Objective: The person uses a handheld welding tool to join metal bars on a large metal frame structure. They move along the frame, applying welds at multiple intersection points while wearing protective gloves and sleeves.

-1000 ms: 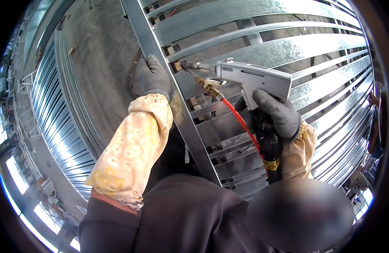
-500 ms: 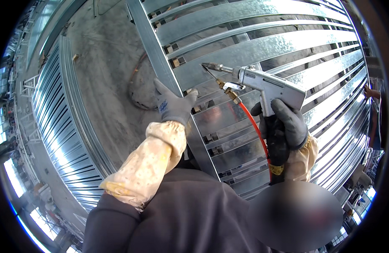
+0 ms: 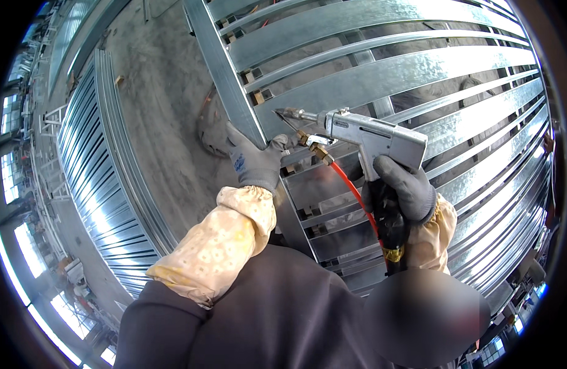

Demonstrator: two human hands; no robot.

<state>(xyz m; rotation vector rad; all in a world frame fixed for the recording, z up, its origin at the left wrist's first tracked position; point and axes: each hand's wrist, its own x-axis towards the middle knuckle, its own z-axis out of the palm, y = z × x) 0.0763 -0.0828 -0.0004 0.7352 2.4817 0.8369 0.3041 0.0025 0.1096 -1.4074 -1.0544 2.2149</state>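
My left hand (image 3: 256, 161), in a grey glove, lies across the long galvanized steel rail (image 3: 229, 83) with thumb and fingers spread apart over its two edges. In my right hand (image 3: 412, 189), also gloved, is a silver pistol-shaped welding gun (image 3: 377, 136), its black-wrapped grip enclosed by my fingers. The nozzle points left, its tip (image 3: 281, 113) just above a wide flat slat near the rail and beyond my left thumb. Under the nozzle runs a thin side tube with brass fittings (image 3: 319, 151), joined to a red hose (image 3: 355, 194).
Galvanized slats (image 3: 382, 74) with gaps between them extend right from the rail. Small square tube ends (image 3: 262, 96) sit along it. Another stack of slatted panels (image 3: 102, 178) stands on the left across the concrete floor (image 3: 154, 80). A cable (image 3: 205, 111) lies there.
The welding gun and my right hand have shifted left and slightly down, bringing the nozzle closer to the rail. My left hand keeps its place on the rail.
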